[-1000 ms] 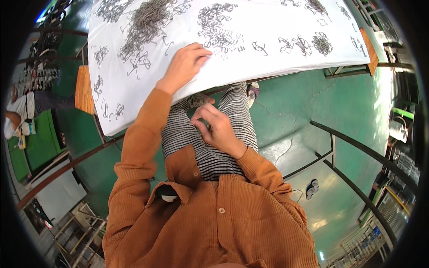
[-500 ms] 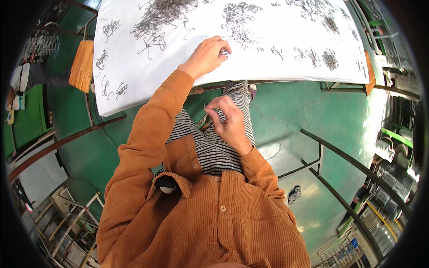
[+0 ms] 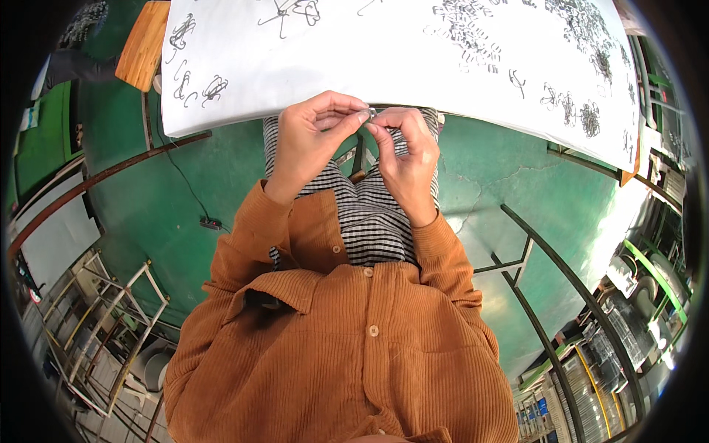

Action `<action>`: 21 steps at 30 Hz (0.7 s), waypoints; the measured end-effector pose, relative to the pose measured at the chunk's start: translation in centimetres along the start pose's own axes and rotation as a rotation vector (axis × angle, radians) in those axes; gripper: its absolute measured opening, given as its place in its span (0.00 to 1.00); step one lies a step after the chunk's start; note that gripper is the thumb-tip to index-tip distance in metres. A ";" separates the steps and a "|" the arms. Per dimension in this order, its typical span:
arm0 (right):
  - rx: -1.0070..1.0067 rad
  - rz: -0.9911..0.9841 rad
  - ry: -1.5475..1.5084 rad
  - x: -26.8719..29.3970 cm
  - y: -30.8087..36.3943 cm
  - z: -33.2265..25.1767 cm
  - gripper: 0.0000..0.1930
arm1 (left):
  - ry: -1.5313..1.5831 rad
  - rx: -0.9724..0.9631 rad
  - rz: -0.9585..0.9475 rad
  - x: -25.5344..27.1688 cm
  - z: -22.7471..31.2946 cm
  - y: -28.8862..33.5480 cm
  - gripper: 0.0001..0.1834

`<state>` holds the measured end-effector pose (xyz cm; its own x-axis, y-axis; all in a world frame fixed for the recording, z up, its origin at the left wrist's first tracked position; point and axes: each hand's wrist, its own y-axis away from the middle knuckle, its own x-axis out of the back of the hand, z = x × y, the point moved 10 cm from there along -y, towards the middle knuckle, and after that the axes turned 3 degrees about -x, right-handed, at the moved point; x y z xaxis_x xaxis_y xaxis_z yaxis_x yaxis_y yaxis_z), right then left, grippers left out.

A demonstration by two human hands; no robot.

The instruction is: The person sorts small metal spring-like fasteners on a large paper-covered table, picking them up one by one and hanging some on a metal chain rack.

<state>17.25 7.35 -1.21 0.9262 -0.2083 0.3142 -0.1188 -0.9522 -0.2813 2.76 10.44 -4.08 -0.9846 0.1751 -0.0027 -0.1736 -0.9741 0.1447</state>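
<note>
At the near edge of a white-covered tabletop [image 3: 332, 70], seen from the head camera, the left hand [image 3: 317, 134] and the right hand [image 3: 408, 153] meet above the lap. Both are grasping: thumb and forefinger of each converge on a small grey metal piece [image 3: 371, 113], pinched between the fingertips and too small for its exact form to be told. The left hand's other fingers are curled. The piece lies just beside the cloth's edge, in front of the checked trousers [image 3: 362, 221].

On the white cloth, bent dark wire hooks form separate groups: a loose cluster near the left corner [image 3: 216, 88], a tangle at the upper left [image 3: 299, 11], and a compact bundle toward the right [image 3: 589, 118]. A scatter of small metal loops [image 3: 467, 33] spreads right of centre. Between this scatter and the compact bundle lies a small set of crossed hooks [image 3: 517, 83].

The sleeves belong to a brown corduroy shirt [image 3: 325, 354]. A wooden board [image 3: 140, 48] adjoins the tabletop's left end. Below, on the green floor [image 3: 487, 151], rests a black power strip [image 3: 210, 222] with its cable.
</note>
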 end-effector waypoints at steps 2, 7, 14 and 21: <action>-0.007 -0.011 0.032 -0.4 0.0 0.3 0.06 | -0.032 0.003 0.015 0.3 0.5 0.3 0.08; 0.038 -0.076 -0.012 -0.8 0.2 -0.3 0.07 | -0.185 -0.105 0.043 1.2 1.8 1.2 0.07; 0.178 0.019 0.178 -0.1 -11.6 2.2 0.06 | -0.295 -0.256 0.016 0.7 4.5 2.6 0.06; 0.126 -0.518 0.764 -8.1 -19.0 8.0 0.06 | -0.271 -0.297 -0.011 -0.1 5.0 3.2 0.05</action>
<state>14.88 28.89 -5.67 0.3608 0.1029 0.9269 0.3249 -0.9455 -0.0215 2.44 7.97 1.29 -0.9480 0.1784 0.2638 -0.2222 -0.9639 -0.1468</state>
